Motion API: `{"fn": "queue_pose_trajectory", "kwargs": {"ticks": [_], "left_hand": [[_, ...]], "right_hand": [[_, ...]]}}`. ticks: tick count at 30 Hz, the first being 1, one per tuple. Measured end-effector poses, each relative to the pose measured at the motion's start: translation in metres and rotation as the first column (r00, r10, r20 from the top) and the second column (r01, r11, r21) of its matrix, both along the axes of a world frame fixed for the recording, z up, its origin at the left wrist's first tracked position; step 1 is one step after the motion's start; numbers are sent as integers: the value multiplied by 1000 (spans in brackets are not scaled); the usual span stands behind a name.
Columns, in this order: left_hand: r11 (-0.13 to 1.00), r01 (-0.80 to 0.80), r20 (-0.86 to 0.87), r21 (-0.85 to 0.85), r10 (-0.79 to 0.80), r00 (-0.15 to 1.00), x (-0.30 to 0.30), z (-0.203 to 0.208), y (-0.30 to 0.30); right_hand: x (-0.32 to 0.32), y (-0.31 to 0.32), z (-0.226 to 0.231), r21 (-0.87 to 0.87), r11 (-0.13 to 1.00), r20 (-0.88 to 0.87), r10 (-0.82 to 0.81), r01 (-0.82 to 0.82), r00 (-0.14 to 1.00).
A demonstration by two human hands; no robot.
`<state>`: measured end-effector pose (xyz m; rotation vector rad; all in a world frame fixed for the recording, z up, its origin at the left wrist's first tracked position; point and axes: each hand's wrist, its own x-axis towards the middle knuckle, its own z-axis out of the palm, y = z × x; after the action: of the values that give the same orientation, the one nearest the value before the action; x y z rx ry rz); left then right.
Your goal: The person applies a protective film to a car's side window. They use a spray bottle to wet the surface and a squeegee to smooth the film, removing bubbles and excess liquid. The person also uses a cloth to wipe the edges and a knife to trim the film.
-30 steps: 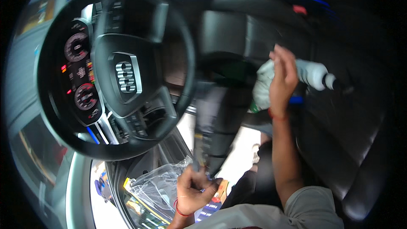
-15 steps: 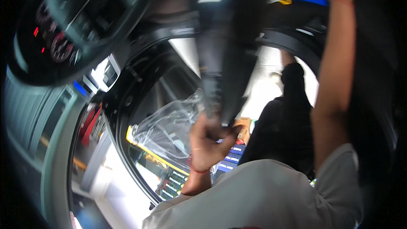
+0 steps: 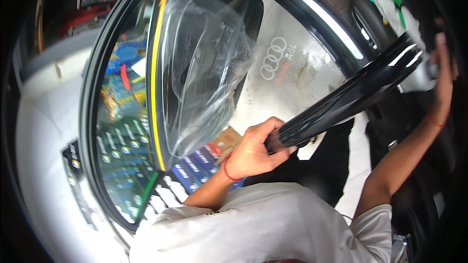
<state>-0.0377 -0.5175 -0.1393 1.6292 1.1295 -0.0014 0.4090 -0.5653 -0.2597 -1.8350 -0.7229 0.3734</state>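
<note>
My left hand [image 3: 256, 151] grips the lower end of a long, glossy black trim panel [image 3: 346, 92], its fingers wrapped round the end. The panel slants up to the right, and its far end comes close to my right hand [image 3: 442, 63]. That hand is raised at the upper right with its fingers stretched out. It seems apart from the panel, beside the dark car interior; whether it touches the surface there cannot be made out.
A black car door frame [image 3: 90, 97] curves round on the left. Clear plastic film [image 3: 209, 73] with a yellow edge strip [image 3: 157, 83] hangs inside it. Blue boxes [image 3: 197, 168] and a brown carton [image 3: 226, 141] stand beyond. White cloth [image 3: 397, 17] lies at the upper right.
My view has swung away from the steering wheel. The trim panel has tipped from upright to slanting right, still in my left hand. My right arm remains stretched out on the right.
</note>
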Motion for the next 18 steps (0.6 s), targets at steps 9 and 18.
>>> {"fn": "queue_pose_trajectory", "kwargs": {"ticks": [9, 18], "left_hand": [[967, -248, -21, 63, 249, 968, -199, 67, -107], [769, -625, -100, 136, 638, 763, -283, 32, -226]], "right_hand": [[-284, 75, 66, 276, 671, -370, 735, -688, 569], [-417, 140, 104, 425, 674, -203, 721, -604, 662]]}}
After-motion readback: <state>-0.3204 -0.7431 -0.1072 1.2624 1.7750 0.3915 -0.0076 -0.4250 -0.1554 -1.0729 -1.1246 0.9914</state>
